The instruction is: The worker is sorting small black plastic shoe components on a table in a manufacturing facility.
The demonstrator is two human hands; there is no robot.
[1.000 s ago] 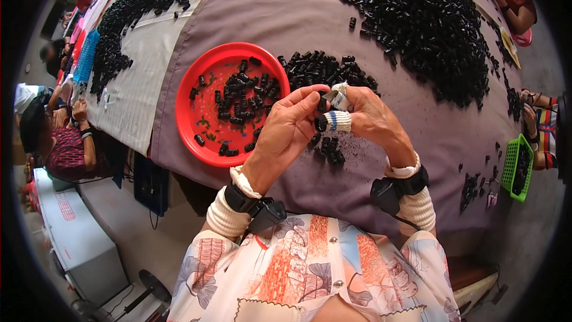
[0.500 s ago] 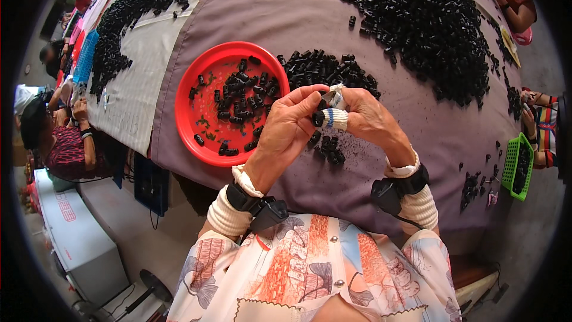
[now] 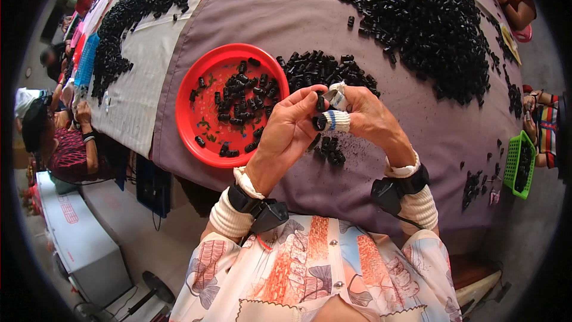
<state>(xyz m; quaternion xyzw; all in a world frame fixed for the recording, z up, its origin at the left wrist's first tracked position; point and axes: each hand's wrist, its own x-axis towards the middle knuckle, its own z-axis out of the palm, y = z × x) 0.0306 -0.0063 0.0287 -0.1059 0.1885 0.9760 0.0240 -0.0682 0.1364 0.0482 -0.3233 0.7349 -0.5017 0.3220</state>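
My left hand [image 3: 286, 126] pinches a small black ribbed cylindrical piece [image 3: 320, 102] between thumb and forefinger. Opposite it, my right hand [image 3: 376, 118] grips a small grey blade wrapped in white [image 3: 337, 96], its tip close against the black piece. A white knitted finger cover with blue stripes [image 3: 338, 121] sits on the right thumb, with a dark end. Just left of my hands stands a red round tray [image 3: 186, 107] holding several black pieces and dark scraps. Beyond my fingers lies a small heap of black pieces [image 3: 325, 67], and a few more [image 3: 329, 150] lie below them.
A large mound of black pieces [image 3: 423, 30] covers the far right of the cloth-covered table [image 3: 268, 6]; another pile [image 3: 149, 9] lies far left. A green basket [image 3: 511, 164] stands at the right edge. Other people work along both sides. A white cabinet [image 3: 80, 232] is at lower left.
The blade and the striped thumb have shifted slightly right, away from my left fingers, and more of the black piece shows. My left hand stays nearly in place.
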